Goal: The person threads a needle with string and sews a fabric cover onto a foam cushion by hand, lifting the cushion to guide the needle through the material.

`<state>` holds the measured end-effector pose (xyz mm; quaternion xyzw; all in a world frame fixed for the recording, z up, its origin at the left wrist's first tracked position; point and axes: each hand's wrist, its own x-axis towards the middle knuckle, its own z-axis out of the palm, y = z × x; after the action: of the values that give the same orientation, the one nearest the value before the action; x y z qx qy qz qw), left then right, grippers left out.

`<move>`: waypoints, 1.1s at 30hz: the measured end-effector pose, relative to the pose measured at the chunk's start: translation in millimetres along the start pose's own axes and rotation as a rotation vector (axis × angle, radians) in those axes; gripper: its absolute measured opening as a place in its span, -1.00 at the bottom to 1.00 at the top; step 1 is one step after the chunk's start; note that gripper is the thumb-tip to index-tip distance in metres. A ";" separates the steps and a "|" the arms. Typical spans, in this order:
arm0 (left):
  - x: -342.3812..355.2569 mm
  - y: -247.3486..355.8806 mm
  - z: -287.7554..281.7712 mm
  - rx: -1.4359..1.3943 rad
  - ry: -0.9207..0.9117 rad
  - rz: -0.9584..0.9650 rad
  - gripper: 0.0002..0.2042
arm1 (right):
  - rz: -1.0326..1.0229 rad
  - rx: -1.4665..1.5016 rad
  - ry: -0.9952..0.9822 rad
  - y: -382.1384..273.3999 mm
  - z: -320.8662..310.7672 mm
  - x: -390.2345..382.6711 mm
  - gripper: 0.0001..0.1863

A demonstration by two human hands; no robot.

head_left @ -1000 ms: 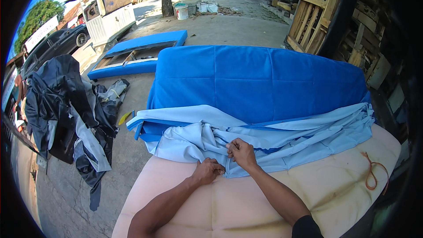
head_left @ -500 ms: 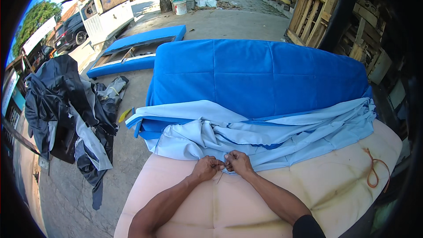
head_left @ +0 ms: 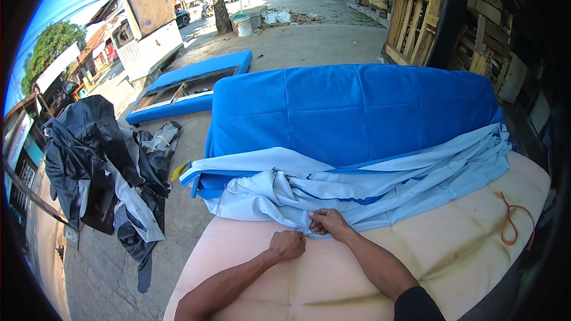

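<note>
A large blue stitched cover [head_left: 351,107] stands across the far side of a pale foam pad [head_left: 363,285]. Pale blue fabric [head_left: 253,199], edged in darker blue, lies bunched along its near side and over the foam. My right hand [head_left: 329,223] is closed at the fabric's near edge, pinching it between fingers and thumb. Just left of it and nearer to me, my left hand [head_left: 288,244] is closed in a fist above the foam, beside the same edge. What the left fingers hold is hidden. An orange cord [head_left: 510,229] lies looped on the foam at the right.
On the ground to the left lies a heap of black and grey material [head_left: 89,154]. Behind it rests a blue-covered wooden frame [head_left: 190,87]. A yellow object [head_left: 178,171] sits beside the fabric's left end. Wooden pallets [head_left: 416,21] lean at the back right.
My left hand has drawn slightly down toward me and turned into a fist; the thin thread or needle that hung below the fingers no longer shows. The right hand remains at the fabric edge.
</note>
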<state>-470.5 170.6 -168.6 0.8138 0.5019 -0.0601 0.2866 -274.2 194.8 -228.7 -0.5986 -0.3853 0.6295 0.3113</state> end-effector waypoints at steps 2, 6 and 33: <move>-11.5 0.9 -15.4 0.028 -0.033 0.016 -0.68 | -0.054 0.060 -0.056 2.7 -8.3 -1.5 -0.54; -99.0 -4.4 -50.2 0.101 -0.227 -0.006 -0.72 | 0.036 0.203 -0.157 7.8 -18.1 -5.4 -0.43; -99.3 30.4 -21.9 0.151 -0.155 0.067 -0.80 | -0.014 0.127 -0.216 14.5 -17.3 -18.5 -0.46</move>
<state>-497.3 94.4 -99.8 0.8424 0.4449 -0.1508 0.2641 -254.3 173.6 -231.4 -0.5036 -0.3801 0.7113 0.3098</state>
